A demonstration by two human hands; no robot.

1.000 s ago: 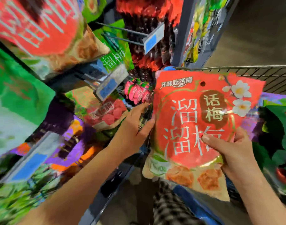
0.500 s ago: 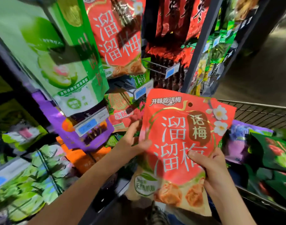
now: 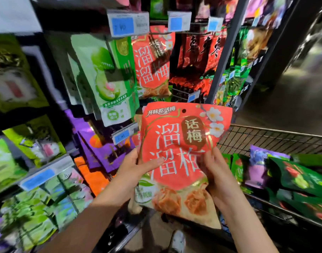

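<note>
A red snack bag (image 3: 182, 143) with white Chinese lettering and white flowers is held upright in front of me, in the middle of the view. My left hand (image 3: 132, 170) grips its left edge, thumb across the front. My right hand (image 3: 214, 172) grips its right side, thumb on the front and fingers hidden behind the bag. An identical red bag (image 3: 152, 64) hangs on the rack above.
A rack of hanging snack bags fills the left and top: a green-and-white bag (image 3: 109, 79), purple bags (image 3: 101, 148), dark red bags (image 3: 200, 55), blue price tags (image 3: 127, 24). A wire shopping cart (image 3: 266, 137) at right holds several green and purple bags (image 3: 262, 167).
My left hand has moved from beside the bag to gripping its left edge. The view has tilted upward, bringing the higher hanging bags and price tags into sight.
</note>
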